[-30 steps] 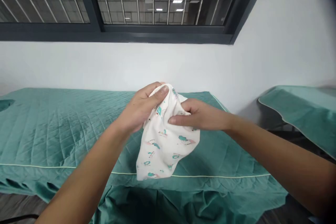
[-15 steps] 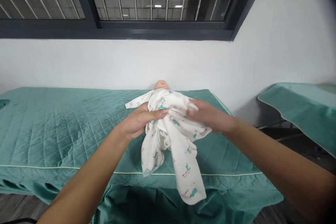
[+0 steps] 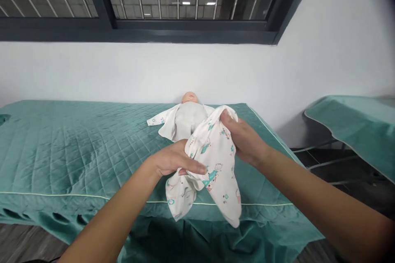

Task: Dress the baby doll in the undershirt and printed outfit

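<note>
A baby doll [image 3: 189, 98] lies on its back on the green quilted bed, its head by the wall. It wears a white printed top [image 3: 168, 127] spread to the sides, and its pale torso [image 3: 189, 116] shows between. White baby pants [image 3: 220, 172] with teal and pink prints lie over its lower body, the legs hanging at the bed's front edge. My right hand [image 3: 243, 133] grips the pants' raised upper edge. My left hand [image 3: 177, 159] is closed on the cloth at the other side, thumb across the front. The doll's legs are hidden.
The green bed cover [image 3: 77, 144] spreads left and drops over the front edge. A white wall [image 3: 138, 70] and a dark window frame [image 3: 191, 36] stand behind. To the right is another green-covered surface [image 3: 358, 127], with metal bars below it.
My right hand has lifted the pants' upper edge to the right, while my left hand has moved lower. The doll's torso has come into view, and the hanging pant leg has risen a little.
</note>
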A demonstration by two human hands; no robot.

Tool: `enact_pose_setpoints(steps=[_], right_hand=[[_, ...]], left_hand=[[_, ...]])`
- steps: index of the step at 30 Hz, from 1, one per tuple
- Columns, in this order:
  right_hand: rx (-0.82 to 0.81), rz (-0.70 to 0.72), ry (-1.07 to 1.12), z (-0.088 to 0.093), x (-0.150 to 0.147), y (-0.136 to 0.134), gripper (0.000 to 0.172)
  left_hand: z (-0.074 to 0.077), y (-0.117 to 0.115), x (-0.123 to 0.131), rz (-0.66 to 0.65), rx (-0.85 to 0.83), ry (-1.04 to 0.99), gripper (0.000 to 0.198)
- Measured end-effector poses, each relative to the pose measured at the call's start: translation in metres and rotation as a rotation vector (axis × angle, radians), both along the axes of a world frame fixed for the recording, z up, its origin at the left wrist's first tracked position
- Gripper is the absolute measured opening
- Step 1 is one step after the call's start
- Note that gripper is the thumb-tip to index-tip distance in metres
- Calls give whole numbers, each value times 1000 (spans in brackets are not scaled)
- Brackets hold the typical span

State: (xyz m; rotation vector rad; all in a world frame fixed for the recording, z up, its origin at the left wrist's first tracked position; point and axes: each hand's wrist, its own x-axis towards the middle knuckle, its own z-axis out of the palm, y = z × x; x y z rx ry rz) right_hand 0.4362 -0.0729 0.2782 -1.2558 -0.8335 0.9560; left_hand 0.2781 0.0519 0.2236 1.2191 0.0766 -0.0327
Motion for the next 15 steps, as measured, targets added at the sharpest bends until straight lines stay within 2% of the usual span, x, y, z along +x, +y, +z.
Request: enact_pose_setpoints(steps=[2, 4, 6, 8, 9, 11, 15], right_hand=[[-6, 34, 40, -4, 0, -2, 56], [-13, 99, 31, -10, 1, -5, 58], [-74, 253, -51, -15, 3, -8, 55], [-180, 439, -169, -19, 5, -9, 49], [-217, 490, -213, -20, 6, -9, 45], [-191, 437, -201, -21, 7, -7, 40], [37, 163, 18, -18, 10, -4, 46]], left_hand=[[1, 1, 2, 103, -66, -38, 36], [1, 1, 7, 259, -190, -122, 44], [-1, 2, 13, 369, -293, -174, 47], [-4, 2, 18, 383, -356, -160, 52], [-7, 1, 19, 369, -373, -140, 55], [-13, -1, 20, 358, -380, -116, 59], [-27, -11, 15, 326, -337, -86, 69]])
